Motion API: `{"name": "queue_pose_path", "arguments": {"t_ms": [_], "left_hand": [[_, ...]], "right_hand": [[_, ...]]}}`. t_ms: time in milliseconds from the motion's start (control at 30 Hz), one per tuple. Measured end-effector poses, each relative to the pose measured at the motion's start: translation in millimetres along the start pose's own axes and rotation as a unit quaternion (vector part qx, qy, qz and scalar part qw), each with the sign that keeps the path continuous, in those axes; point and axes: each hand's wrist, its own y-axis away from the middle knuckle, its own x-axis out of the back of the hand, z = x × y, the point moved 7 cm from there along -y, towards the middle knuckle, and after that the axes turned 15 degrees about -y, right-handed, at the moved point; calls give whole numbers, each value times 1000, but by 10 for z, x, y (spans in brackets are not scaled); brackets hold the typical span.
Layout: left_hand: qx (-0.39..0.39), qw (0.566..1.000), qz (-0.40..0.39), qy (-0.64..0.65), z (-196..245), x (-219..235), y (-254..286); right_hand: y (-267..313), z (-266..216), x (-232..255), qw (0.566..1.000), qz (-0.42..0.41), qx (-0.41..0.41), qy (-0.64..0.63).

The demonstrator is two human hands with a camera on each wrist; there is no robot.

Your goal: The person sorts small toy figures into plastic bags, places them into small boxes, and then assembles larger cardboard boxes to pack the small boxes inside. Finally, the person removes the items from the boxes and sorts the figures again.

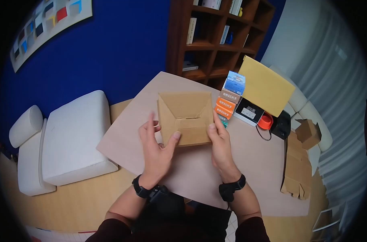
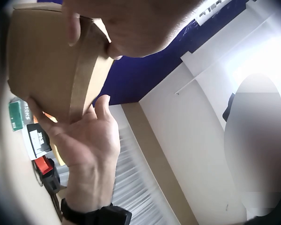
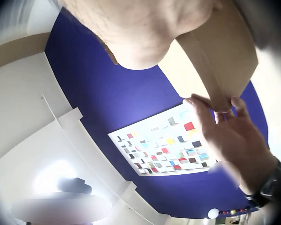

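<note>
Both hands hold a brown cardboard box (image 1: 193,137) above the table, its tapered folded panels and a narrow slot facing up. At the lower left corner, the left hand (image 1: 155,151) has its thumb on the box, with one finger raised beside it. The right hand (image 1: 222,151) grips the right side, thumb on top and fingers along the edge. In the left wrist view the right hand (image 2: 91,140) supports the box (image 2: 47,58) at its side. From the right wrist view, the left hand's (image 3: 239,145) thumb and fingertips meet the box (image 3: 232,51) at a corner.
On the table (image 1: 248,173), stacked brick boxes (image 1: 224,104), a yellow panel (image 1: 266,86), a black-and-white box (image 1: 249,111) and a red object (image 1: 265,121) stand right of the hands. Flattened cardboard (image 1: 297,167) lies at the right edge. A white sofa (image 1: 76,141) is at left.
</note>
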Motion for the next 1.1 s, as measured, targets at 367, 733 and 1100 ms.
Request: {"name": "queue_pose_path", "arguments": {"t_ms": [367,733,1100], "left_hand": [[13,997,-73,-19,-153,-218,23],[-55,978,-58,-195,-247,-186,114],[185,866,-275,374,-701,-2,-29]], "right_hand": [[17,385,73,991,3,62,121],[47,553,229,967,50,54,244],[54,-324,76,941,-73,307,125]]}}
